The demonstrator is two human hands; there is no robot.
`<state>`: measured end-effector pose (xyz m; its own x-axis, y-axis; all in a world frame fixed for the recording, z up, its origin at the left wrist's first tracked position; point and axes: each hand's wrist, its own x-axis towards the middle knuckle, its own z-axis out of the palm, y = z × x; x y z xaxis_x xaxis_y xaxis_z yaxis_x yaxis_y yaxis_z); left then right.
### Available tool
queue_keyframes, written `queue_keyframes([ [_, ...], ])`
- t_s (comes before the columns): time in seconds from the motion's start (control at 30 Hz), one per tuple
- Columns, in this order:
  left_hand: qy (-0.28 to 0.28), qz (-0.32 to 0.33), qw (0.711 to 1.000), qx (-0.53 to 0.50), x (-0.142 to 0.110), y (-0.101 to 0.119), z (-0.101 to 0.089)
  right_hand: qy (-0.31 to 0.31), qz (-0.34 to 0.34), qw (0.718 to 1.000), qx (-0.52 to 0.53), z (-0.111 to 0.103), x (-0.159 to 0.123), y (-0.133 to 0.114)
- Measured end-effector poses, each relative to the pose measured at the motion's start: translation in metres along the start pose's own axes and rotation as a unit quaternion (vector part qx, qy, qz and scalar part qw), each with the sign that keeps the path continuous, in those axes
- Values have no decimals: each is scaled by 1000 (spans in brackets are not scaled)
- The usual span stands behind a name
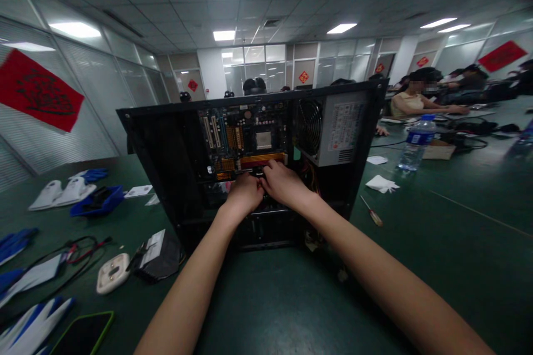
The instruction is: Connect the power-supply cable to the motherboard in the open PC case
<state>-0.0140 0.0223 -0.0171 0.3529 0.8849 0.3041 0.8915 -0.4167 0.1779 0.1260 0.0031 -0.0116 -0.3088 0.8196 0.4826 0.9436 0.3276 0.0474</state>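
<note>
My left hand (245, 193) and right hand (283, 182) together near lower edge of motherboard (250, 132), inside computer case (166, 161). Fingertips hidden; can't tell what I pinch. Motherboard should handle light, stiff, fragile: best held by edges.

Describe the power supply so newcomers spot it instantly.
Find the open black case on the green table. Upper right inside it sits the power supply. Unlike the motherboard on its left, it's a gray box with a printed label.
</note>
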Motion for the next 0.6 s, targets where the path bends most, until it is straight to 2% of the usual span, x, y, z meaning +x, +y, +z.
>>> queue_keyframes([
  [0.23, 2, 25, 999, -42, 1, 1, -3, -1, 0, 1000, 5, 0, 0, 1],
  [0.47, -5, 7, 999, -51, 0, 2, -6, 2, 2, 1000, 7, -1, 0, 0],
  [0.6, -4, 36, 997, -67, -1, 3, -5, -3, 6, 1000, 9, -2, 1, 2],
])
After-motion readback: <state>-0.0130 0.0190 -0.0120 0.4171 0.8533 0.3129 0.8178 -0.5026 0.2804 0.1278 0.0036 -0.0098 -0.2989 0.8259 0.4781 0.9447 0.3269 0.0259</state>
